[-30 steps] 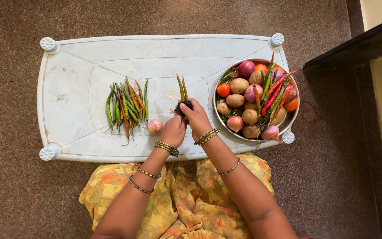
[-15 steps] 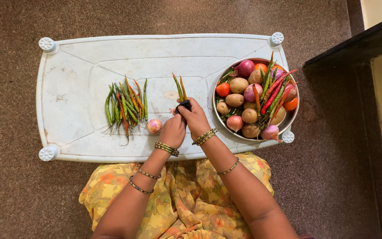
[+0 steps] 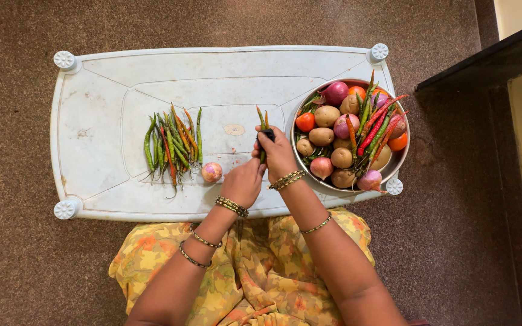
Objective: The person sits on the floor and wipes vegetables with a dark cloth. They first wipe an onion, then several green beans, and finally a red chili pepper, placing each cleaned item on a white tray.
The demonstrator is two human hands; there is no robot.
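Note:
My right hand (image 3: 277,154) grips a small bunch of green and orange chillies (image 3: 262,119) near the middle of the white plastic table (image 3: 104,72), beside a round metal bowl (image 3: 401,160). My left hand (image 3: 243,182) is closed just below and left of it, touching the lower ends of the bunch. A pile of green, orange and red chillies (image 3: 172,142) lies to the left. A single pink onion (image 3: 211,172) sits next to my left hand.
The bowl holds potatoes, onions, tomatoes and long red and green chillies. The table stands on a speckled brown floor. A dark ledge (image 3: 484,60) runs along the upper right. My lap in yellow patterned cloth (image 3: 243,265) is below the table edge.
Both hands have shifted slightly up and to the right with the chilli bunch. The pile, onion and bowl stay where they were.

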